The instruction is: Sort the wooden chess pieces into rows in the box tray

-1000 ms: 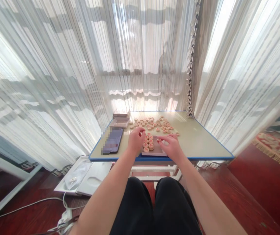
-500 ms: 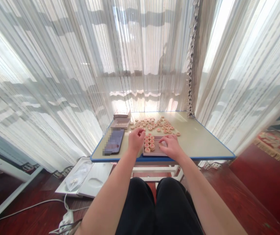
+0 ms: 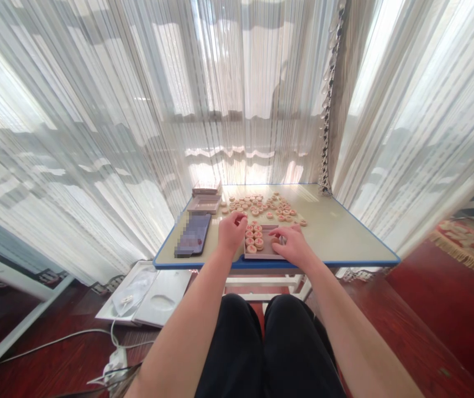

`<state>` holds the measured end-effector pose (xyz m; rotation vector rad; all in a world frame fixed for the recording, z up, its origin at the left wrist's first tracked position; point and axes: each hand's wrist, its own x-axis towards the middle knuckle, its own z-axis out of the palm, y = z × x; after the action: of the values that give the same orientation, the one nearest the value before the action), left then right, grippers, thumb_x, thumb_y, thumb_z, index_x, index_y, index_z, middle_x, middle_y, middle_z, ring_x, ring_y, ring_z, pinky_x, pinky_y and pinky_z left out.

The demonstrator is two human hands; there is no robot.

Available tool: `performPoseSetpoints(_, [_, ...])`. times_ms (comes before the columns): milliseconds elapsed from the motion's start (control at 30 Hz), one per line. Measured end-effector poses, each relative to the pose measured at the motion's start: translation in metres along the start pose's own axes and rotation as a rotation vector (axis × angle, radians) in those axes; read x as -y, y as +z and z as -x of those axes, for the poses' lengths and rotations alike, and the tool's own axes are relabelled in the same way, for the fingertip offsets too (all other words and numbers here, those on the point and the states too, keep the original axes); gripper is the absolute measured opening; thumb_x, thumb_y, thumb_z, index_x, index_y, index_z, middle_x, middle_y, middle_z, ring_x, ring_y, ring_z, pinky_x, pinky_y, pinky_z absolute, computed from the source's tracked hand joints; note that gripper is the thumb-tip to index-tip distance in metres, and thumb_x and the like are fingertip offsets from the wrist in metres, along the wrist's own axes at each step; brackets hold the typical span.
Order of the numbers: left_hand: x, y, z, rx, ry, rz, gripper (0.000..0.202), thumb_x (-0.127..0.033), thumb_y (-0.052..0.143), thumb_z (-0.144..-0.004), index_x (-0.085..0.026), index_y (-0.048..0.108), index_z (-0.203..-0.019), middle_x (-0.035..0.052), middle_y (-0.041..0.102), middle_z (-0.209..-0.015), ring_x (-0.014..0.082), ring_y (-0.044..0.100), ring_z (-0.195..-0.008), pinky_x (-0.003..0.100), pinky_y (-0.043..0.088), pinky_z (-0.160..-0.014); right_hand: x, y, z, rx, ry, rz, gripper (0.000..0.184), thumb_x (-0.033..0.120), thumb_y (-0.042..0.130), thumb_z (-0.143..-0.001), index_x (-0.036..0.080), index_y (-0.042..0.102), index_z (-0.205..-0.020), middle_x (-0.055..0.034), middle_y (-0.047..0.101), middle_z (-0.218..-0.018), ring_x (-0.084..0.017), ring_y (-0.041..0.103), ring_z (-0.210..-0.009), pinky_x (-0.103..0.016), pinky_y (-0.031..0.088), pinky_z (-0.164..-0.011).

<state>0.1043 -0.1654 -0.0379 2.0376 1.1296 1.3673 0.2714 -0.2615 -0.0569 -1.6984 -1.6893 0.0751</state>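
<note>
A shallow pale tray lies at the table's front edge, its left side filled with round wooden xiangqi pieces marked in red, set in two columns. My left hand is at the tray's far left corner, fingers curled into a pinch. Whether a piece is between its fingertips is too small to make out. Over the tray's right part is my right hand, its thumb and index finger apart. Beyond the tray, many loose xiangqi pieces lie scattered.
Left of my left hand lies a dark tablet, partly pixelated. Behind it are another shallow tray and a box. The table has a blue rim. Sheer curtains hang behind; an open white box sits on the floor.
The view has tilted slightly, so the table sits a little higher. My right hand's index finger and thumb look slightly further apart. My left hand stays pinched beside the tray.
</note>
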Motion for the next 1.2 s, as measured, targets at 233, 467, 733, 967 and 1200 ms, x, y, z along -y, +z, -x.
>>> performPoseSetpoints(233, [-0.0010, -0.0007, 0.0006, 0.005, -0.008, 0.001, 0.015, -0.024, 0.052, -0.074, -0.017, 0.065, -0.075, 0.0014, 0.068, -0.072, 0.0140, 0.059, -0.068, 0.024, 0.043, -0.065, 0.0044, -0.0057, 0.0056, -0.082, 0.017, -0.154, 0.017, 0.026, 0.057, -0.071, 0.022, 0.071, -0.082, -0.0025, 0.070, -0.081, -0.024, 0.050, -0.090, -0.037, 0.036, -0.089])
performPoseSetpoints(467, [0.0009, 0.0011, -0.0006, -0.003, -0.004, -0.001, 0.015, -0.024, 0.052, -0.074, -0.017, 0.065, -0.076, 0.0011, 0.068, -0.072, 0.0138, 0.060, -0.068, 0.024, 0.043, -0.064, -0.0013, -0.0053, 0.0025, 0.009, -0.060, -0.180, 0.025, 0.009, 0.046, -0.068, 0.022, 0.068, -0.066, -0.0013, 0.068, -0.096, -0.021, 0.053, -0.095, -0.038, 0.031, -0.095])
performPoseSetpoints(733, [0.0037, 0.0026, -0.0011, 0.005, 0.003, -0.012, 0.015, -0.025, 0.053, -0.074, -0.017, 0.066, -0.077, 0.0012, 0.068, -0.072, 0.0138, 0.060, -0.067, 0.024, 0.043, -0.063, -0.0032, -0.0017, 0.0036, -0.078, -0.016, -0.080, 0.031, 0.016, 0.045, -0.074, 0.021, 0.072, -0.088, -0.0054, 0.067, -0.093, -0.022, 0.053, -0.096, -0.038, 0.035, -0.095])
performPoseSetpoints(967, [0.0040, 0.0028, -0.0012, -0.010, -0.019, -0.015, 0.016, -0.026, 0.052, -0.074, -0.018, 0.065, -0.076, 0.0010, 0.067, -0.071, 0.0140, 0.059, -0.066, 0.024, 0.043, -0.063, 0.0027, -0.0033, 0.0064, -0.018, -0.073, -0.002, 0.028, 0.021, 0.055, -0.069, 0.020, 0.070, -0.094, -0.0056, 0.068, -0.086, -0.023, 0.055, -0.089, -0.037, 0.040, -0.089])
performPoseSetpoints(1200, [0.0012, 0.0021, 0.0000, 0.012, -0.011, 0.010, 0.015, -0.025, 0.051, -0.075, -0.018, 0.064, -0.077, 0.0005, 0.066, -0.071, 0.0131, 0.058, -0.065, 0.024, 0.043, -0.063, 0.0008, -0.0064, 0.0077, -0.041, -0.072, -0.149, 0.038, 0.019, 0.052, -0.071, 0.023, 0.066, -0.107, -0.0061, 0.063, -0.110, -0.022, 0.051, -0.108, -0.038, 0.035, -0.098])
